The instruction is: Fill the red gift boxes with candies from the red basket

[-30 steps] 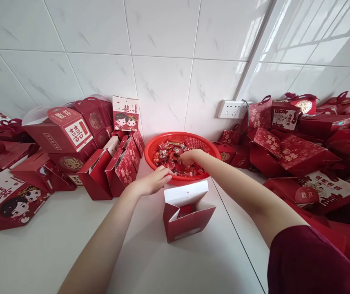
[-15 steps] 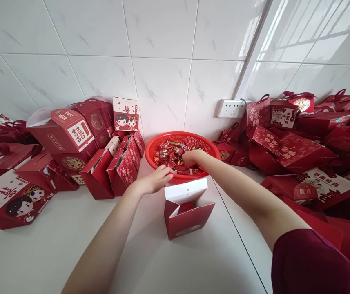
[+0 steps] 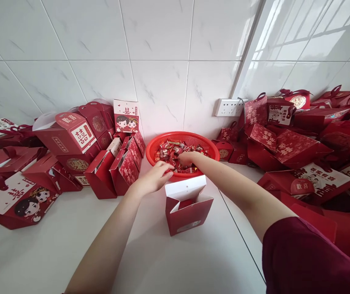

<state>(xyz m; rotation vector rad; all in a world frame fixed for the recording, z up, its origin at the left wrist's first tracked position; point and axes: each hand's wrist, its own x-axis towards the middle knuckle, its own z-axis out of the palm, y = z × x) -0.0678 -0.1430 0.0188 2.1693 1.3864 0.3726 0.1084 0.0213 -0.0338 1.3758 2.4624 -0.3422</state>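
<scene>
Head view: two bare hands in play, and both are at the one red basket. Right hand is down inside it, fingers dipped among the sweets; those fingertips are buried, so I cannot tell whether they have hold of anything. The sweets are many, heaped and overlapping, too jumbled to count, spreading to both sides of that hand. Left hand is at the near left rim, fingers close together and gently bent, tips right by the edge; whether they grip it, I cannot tell.

On the near side of the right hand, between the two forearms, stands one open box, upright, one white flap raised on the side toward the basket, something red showing within. One maroon sleeve covers the upper right arm.

Out to the left of the left hand, a stack of red boxes, with two cartoon pairs on show, one high beside the wall, one low. Well right of the right hand, a bigger pile, too tangled to count. One white socket strip sits beyond that hand, to its right.
</scene>
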